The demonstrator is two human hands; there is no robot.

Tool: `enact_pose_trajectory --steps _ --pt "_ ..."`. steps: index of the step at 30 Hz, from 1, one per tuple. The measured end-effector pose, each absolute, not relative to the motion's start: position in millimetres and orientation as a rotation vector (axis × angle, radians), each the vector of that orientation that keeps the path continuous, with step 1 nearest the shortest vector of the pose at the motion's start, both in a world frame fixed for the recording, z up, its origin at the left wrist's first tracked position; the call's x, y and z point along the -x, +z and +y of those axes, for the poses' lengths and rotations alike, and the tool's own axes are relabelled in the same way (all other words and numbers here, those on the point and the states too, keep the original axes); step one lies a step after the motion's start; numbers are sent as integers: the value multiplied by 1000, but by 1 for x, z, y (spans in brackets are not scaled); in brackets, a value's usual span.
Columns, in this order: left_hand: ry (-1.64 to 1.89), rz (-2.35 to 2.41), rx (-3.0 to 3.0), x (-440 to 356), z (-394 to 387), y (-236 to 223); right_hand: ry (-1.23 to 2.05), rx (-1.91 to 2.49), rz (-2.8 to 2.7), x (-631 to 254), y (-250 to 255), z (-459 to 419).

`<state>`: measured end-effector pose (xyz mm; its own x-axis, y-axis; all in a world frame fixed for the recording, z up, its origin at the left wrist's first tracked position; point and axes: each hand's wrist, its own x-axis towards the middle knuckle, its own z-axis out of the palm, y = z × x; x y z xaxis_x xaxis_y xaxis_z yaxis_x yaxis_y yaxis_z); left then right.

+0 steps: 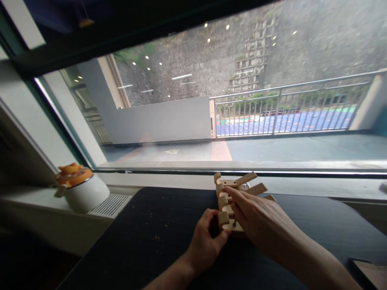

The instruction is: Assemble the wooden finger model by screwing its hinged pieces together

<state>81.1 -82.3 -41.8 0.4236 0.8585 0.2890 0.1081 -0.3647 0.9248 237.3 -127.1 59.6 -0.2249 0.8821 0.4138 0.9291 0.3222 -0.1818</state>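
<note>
A pale wooden assembly (pixel 224 218) stands on the dark table, with several rounded, hook-like ends along its left side and flat slats (pixel 247 178) slanting up at the back right. Small dark holes show in its far part. My left hand (pixel 206 238) grips its near left corner, thumb in front and fingers at the side. From the right, my right hand (pixel 259 215) reaches over the top, its index finger lying on one of the hooked pieces and the other fingers curled down out of sight. Below that palm, a small dark screw (pixel 234 223) sticks up from the wood.
The black table (pixel 142 237) has small crumbs scattered on its left part. A white pot with an orange lid (pixel 86 193) stands on the sill beside a vent grille (pixel 109 204). A flat dark-edged object (pixel 367 272) lies at the lower right. The window (pixel 181 121) rises behind the table.
</note>
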Motion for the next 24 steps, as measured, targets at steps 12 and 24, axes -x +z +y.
enact_pose_trajectory --steps 12,24 --pt "1027 853 -1781 -80 -82 -42 -303 1879 -2052 -242 60 -119" --pt "1028 822 -1747 -82 -82 -41 -163 1708 -2091 -245 52 -122"
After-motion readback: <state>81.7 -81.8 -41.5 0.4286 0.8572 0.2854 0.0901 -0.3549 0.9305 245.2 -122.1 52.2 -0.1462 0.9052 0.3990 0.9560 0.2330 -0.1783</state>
